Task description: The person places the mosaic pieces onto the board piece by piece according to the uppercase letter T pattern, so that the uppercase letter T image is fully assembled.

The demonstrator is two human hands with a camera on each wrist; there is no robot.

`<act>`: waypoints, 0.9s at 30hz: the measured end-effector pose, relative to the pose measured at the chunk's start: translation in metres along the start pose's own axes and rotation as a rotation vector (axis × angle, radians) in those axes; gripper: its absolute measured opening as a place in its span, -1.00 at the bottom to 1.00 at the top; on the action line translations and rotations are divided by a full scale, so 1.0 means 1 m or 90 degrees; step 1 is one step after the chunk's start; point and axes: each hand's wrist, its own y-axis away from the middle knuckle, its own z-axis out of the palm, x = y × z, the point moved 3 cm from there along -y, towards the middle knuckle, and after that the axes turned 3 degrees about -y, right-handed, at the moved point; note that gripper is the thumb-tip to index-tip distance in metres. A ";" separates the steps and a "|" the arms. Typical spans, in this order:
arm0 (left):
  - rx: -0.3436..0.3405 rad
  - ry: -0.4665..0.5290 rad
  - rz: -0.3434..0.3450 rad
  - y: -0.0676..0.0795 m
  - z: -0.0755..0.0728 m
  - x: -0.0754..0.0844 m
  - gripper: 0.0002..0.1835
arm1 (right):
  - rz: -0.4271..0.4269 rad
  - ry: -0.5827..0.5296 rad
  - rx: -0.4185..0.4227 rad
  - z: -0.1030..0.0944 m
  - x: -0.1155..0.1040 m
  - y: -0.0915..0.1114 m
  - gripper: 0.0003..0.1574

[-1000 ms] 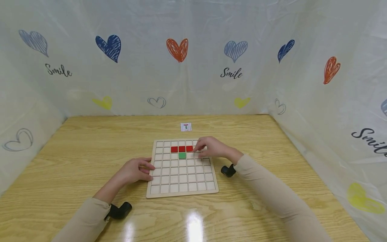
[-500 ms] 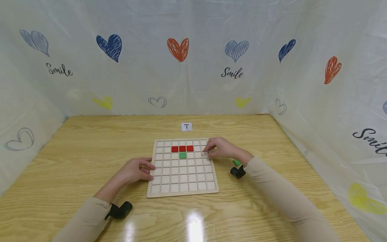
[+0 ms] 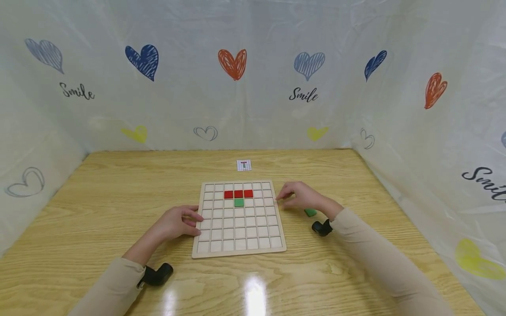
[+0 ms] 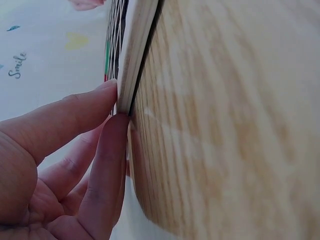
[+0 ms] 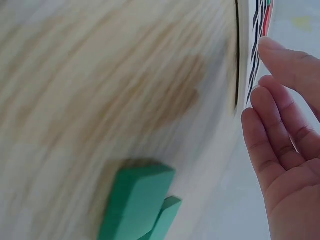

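Note:
A light wooden grid board lies on the table, with several red tiles in a row and one green tile directly below the middle one. My left hand rests at the board's left edge. The left wrist view shows two fingertips against the rim, one on top and one at its side. Just off the board's right edge hovers my right hand, with nothing between its loosely bent fingers. Loose green pieces lie on the table below it, partly behind the wrist in the head view.
A small printed card with a T-shaped pattern on a grid lies behind the board. Black wrist cameras hang under both sleeves. White curtains with hearts stand around the back and sides of the wooden table.
My right hand has moved right, from over the board to beyond its right edge, and a green piece has come into sight near its wrist. My left hand stays put.

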 end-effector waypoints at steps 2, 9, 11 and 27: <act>-0.003 -0.001 0.005 0.001 0.000 0.000 -0.68 | -0.001 0.003 0.000 -0.001 0.001 0.004 -0.75; -0.002 -0.001 0.004 0.000 0.000 0.000 -0.68 | 0.012 -0.001 0.003 -0.002 0.004 0.017 -0.75; -0.001 0.001 0.002 0.000 0.000 0.000 -0.68 | 0.019 -0.003 0.006 -0.003 0.004 0.020 -0.75; -0.005 0.001 0.012 0.002 0.000 0.001 -0.65 | 0.037 0.023 0.018 -0.012 0.013 0.046 -0.75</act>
